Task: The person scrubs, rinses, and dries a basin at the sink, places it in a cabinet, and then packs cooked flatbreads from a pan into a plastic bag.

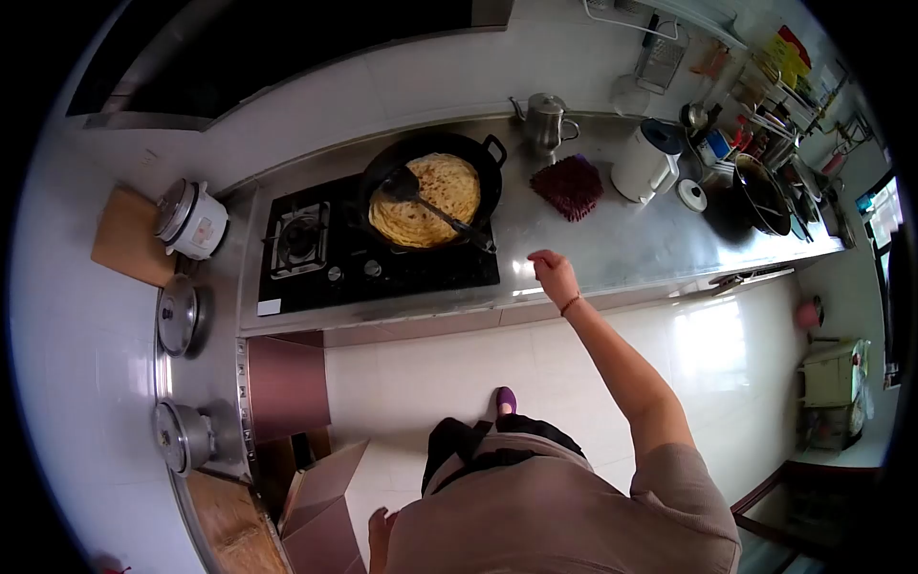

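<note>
A round browned flatbread (426, 215) lies in a black wok (490, 182) on the stove. Across the bread rests a dark spatula (435, 209), its handle end over the wok's lower right rim, with no hand on it. My right hand (555, 275) is above the counter's front edge, to the right of the stove, fingers curled together and nothing visible in them. Nearest to it on the counter is a dark red cloth (567, 187). My left hand (382, 526) hangs low beside my body, partly hidden by my shirt; its fingers are bent and show no clear grip.
A metal kettle (545, 120) and a white electric kettle (645, 163) stand at the back of the counter. Farther right is another pan (762, 196). A rice cooker (194, 220) and lidded pots line the left counter. Below, a cabinet door (325, 497) stands open.
</note>
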The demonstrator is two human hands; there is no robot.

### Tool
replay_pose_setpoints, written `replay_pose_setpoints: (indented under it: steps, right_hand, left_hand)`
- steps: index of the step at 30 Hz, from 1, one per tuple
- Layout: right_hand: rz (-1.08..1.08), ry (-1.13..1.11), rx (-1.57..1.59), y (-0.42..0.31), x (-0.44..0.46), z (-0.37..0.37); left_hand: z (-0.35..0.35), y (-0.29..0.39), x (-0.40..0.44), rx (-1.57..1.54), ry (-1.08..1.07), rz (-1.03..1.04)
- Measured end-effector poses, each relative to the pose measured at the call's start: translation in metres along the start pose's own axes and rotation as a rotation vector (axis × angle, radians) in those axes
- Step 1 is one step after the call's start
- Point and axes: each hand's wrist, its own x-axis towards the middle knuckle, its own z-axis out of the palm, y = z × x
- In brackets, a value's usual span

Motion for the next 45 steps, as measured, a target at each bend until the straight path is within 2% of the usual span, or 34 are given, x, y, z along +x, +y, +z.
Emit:
replay_pose_setpoints:
  steps: [2, 3, 5, 7, 9, 13, 18, 21, 25, 29, 31, 33, 36, 38, 40, 44, 45]
  right_hand:
    - [-0.076, -0.077, -0.261, -0.010, 0.025, 0.011]
    - [-0.070, -0.084, -0.263, -0.015, 0.035, 0.018]
    - [-0.237, -0.073, -0.453, -0.025, 0.054, 0.034]
    - [-0.193, -0.119, -0.594, -0.047, 0.071, 0.048]
    - [-0.279, -0.156, -0.782, -0.057, 0.094, 0.063]
    - [-0.200, -0.294, -1.035, -0.084, 0.146, 0.093]
    - [-0.140, -0.598, -1.335, -0.102, 0.190, 0.126]
    - [-0.085, -0.631, -1.356, -0.101, 0.205, 0.142]
    - [-0.031, -0.674, -1.368, -0.098, 0.215, 0.152]
    - [0.035, -0.734, -1.402, -0.101, 0.219, 0.158]
    - [-0.061, -0.712, -1.407, -0.101, 0.217, 0.157]
    - [0.002, -0.724, -1.380, -0.101, 0.222, 0.160]
    - [0.031, -0.863, -1.418, -0.108, 0.226, 0.162]
    - [0.028, -0.852, -1.402, -0.102, 0.229, 0.167]
    - [-0.035, -0.861, -1.403, -0.107, 0.226, 0.166]
    - [-0.086, -0.826, -1.425, -0.098, 0.224, 0.170]
    - [-0.103, -0.826, -1.426, -0.098, 0.223, 0.170]
  left_hand:
    - [0.009, 0.005, -0.015, -0.042, 0.127, -0.203]
    - [0.012, 0.008, -0.018, -0.054, 0.159, -0.245]
    - [0.017, 0.017, -0.016, -0.063, 0.188, -0.285]
    - [0.020, 0.025, -0.009, -0.070, 0.200, -0.310]
    - [0.021, 0.034, 0.005, -0.085, 0.200, -0.316]
    - [0.025, 0.066, 0.055, -0.126, 0.167, -0.314]
    - [0.049, 0.137, 0.146, -0.183, 0.144, -0.310]
    - [0.082, 0.203, 0.186, -0.075, 0.193, -0.379]
    - [0.098, 0.239, 0.215, -0.058, 0.082, -0.336]
    - [0.102, 0.251, 0.228, 0.010, 0.081, -0.372]
    - [0.102, 0.257, 0.231, 0.017, 0.047, -0.401]
    - [0.093, 0.243, 0.244, 0.006, 0.060, -0.436]
    - [0.085, 0.221, 0.265, -0.019, 0.081, -0.486]
    - [0.100, 0.241, 0.256, -0.023, 0.083, -0.480]
    - [0.147, 0.306, 0.214, -0.014, 0.073, -0.434]
    - [0.124, 0.273, 0.260, 0.026, 0.040, -0.417]
    - [0.115, 0.264, 0.273, -0.067, -0.045, -0.470]
